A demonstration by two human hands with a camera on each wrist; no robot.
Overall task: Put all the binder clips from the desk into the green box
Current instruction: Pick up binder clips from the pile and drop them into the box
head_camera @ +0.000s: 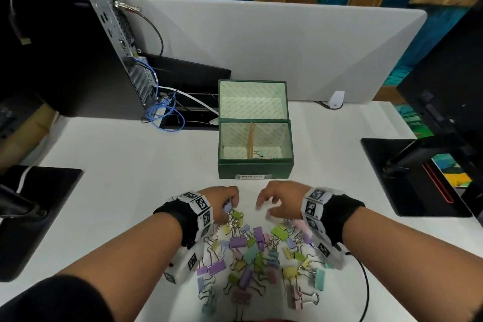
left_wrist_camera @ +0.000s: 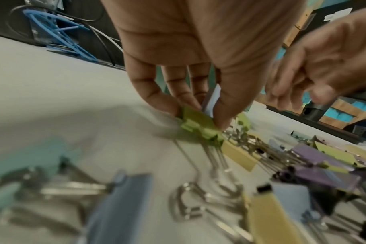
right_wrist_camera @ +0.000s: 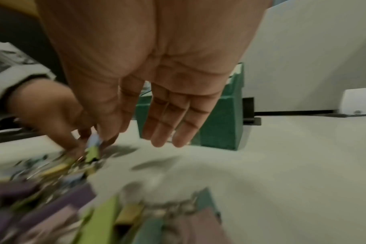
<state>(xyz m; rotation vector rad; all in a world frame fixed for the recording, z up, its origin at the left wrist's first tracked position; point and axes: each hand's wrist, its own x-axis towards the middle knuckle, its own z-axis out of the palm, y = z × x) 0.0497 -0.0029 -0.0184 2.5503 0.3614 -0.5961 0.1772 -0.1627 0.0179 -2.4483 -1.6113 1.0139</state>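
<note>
Pinched between thumb and fingers of the left hand (left_wrist_camera: 190, 54): a pale blue binder clip (left_wrist_camera: 212, 100), fingertips also touching a lime-green binder clip (left_wrist_camera: 198, 125) at the upper edge of the pile. Right hand (right_wrist_camera: 157, 69) hovering just above the white bench (head_camera: 130, 154), fingers straight and relaxed, grip empty. Heap of pastel binder clips (head_camera: 257, 256) low in the centre of the head view, between both wrists; too many and too tangled to count, several dozen. One green box (head_camera: 255, 167) at frame centre, lid tipped up behind it, split by one wooden divider (head_camera: 251, 140) into two compartments; a few small clips at the divider's foot, number unclear. Two hands, one box.
</note>
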